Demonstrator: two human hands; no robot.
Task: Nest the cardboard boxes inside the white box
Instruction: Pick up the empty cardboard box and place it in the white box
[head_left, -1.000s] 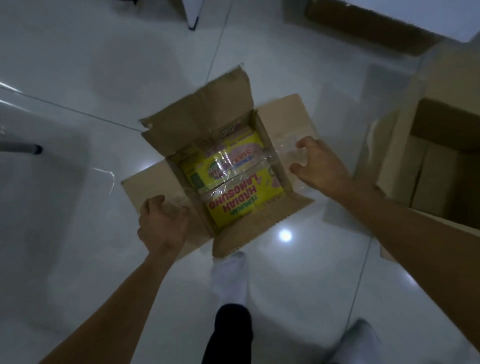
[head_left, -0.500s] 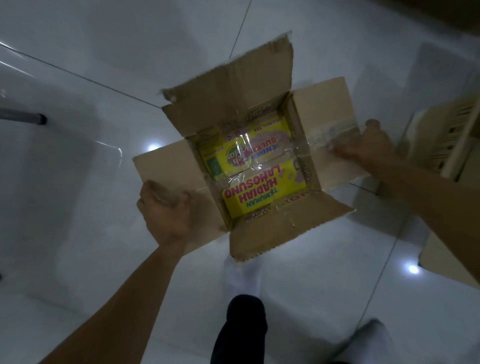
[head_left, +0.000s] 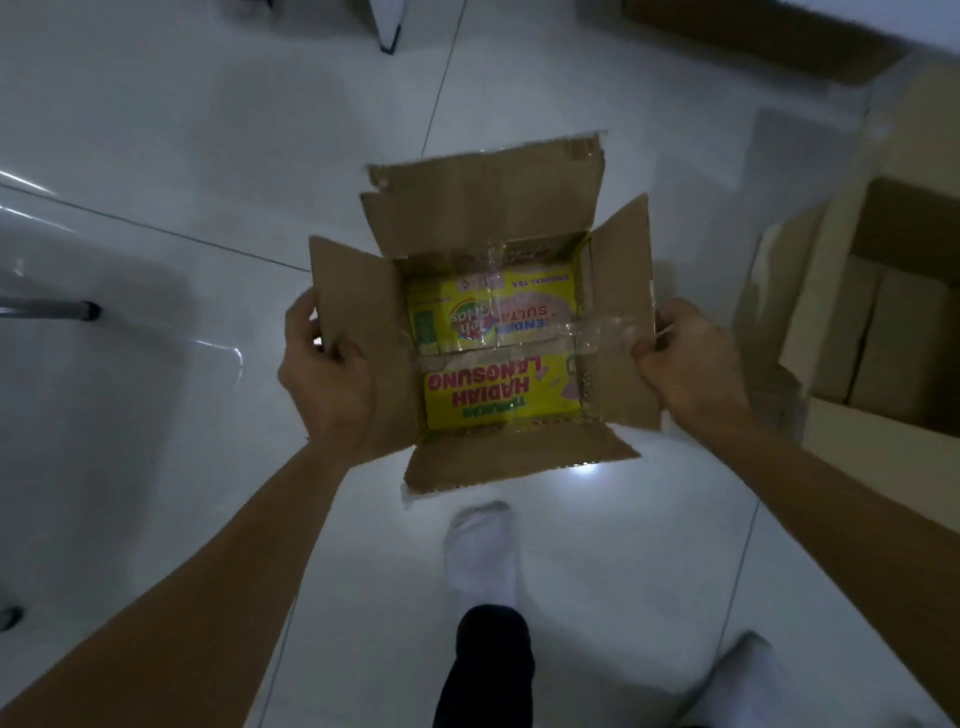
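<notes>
White tiled floor (head_left: 156, 156) below, larger open carton (head_left: 883, 322) right of the cardboard box (head_left: 483, 208), that flap-open box held above the floor, my left hand (head_left: 327, 384) and right hand (head_left: 691, 364) each in a closed grip on its side flaps, yellow packaging (head_left: 498, 389) inside.

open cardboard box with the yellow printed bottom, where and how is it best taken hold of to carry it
Likely by its two side flaps, one hand from each side. The cardboard box is open, with the flaps angled up and out. The left hand and right hand already have a grip there; gripping near the flap folds would probably bend less.
</notes>
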